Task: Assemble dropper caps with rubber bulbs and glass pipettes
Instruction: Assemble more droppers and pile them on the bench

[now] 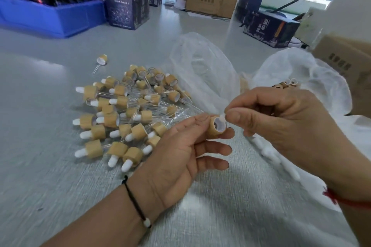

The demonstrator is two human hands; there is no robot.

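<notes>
Left hand [180,146] grips cap [215,126]; right hand [281,122] pinches bulb [222,116] at its mouth. Droppers [124,116] piled left on surface [40,166]; bags [200,66] behind.

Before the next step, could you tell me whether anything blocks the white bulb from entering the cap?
Nothing visible does: the right hand pinches the white bulb right at the open mouth of the wooden cap, which the left hand holds.
</notes>
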